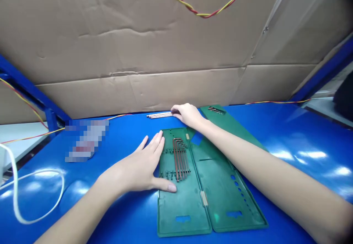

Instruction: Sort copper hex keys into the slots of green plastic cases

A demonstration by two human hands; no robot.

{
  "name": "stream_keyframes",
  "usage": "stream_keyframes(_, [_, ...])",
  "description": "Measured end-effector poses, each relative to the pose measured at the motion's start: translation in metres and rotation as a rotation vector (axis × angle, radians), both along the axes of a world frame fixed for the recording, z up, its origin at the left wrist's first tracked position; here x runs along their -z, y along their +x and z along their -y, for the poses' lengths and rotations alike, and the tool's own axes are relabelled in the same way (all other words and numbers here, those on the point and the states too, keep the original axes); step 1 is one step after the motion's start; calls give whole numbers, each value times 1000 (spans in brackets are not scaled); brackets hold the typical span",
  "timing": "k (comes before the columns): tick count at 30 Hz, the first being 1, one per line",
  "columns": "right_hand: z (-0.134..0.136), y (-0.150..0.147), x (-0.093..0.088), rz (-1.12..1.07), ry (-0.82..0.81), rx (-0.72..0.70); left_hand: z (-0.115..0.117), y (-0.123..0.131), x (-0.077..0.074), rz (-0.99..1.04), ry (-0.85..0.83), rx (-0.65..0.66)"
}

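Observation:
On the blue surface lies an opened green plastic hex key case (pixel 184 201), its two halves hinged side by side. Several copper-coloured L-shaped hex keys (pixel 180 159) sit in its left half. My left hand (pixel 140 165) is spread open along the left edge of that half, thumb resting over it. Further back, beyond the case, my right hand (pixel 187 116) pinches the right-hand ends of several thin metal hex keys (pixel 160 115) lying by the cardboard. Their gripped ends are hidden by my fingers.
A second green case (pixel 234 124), with key ends showing, lies under my right forearm. A pixelated packet (pixel 86 141) and a white cable (pixel 38 220) are on the left. Cardboard (pixel 154 49) walls the back; a twisted red-yellow wire (pixel 204 15) hangs above.

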State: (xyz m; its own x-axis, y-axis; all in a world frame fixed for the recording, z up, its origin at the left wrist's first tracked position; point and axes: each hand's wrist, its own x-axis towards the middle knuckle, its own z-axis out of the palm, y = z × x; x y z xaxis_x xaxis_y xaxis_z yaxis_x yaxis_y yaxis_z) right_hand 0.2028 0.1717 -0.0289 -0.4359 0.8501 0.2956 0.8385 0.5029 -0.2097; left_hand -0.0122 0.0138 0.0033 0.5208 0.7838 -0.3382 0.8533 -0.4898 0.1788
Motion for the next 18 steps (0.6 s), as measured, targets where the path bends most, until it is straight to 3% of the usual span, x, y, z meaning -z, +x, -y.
stream_keyframes(4, [0, 2, -1, -76, 47, -41, 0, -1, 1, -6, 22, 12])
stream_keyframes(7, [8, 4, -5, -159, 82, -164, 1, 0, 0, -13, 23, 0])
stream_keyframes(13, [63, 6, -13, -144, -6, -443, 3, 1, -3, -11, -25, -30])
stream_keyframes(18, [90, 13, 0, -110, 15, -462, 4, 6, -7, -59, -77, -79])
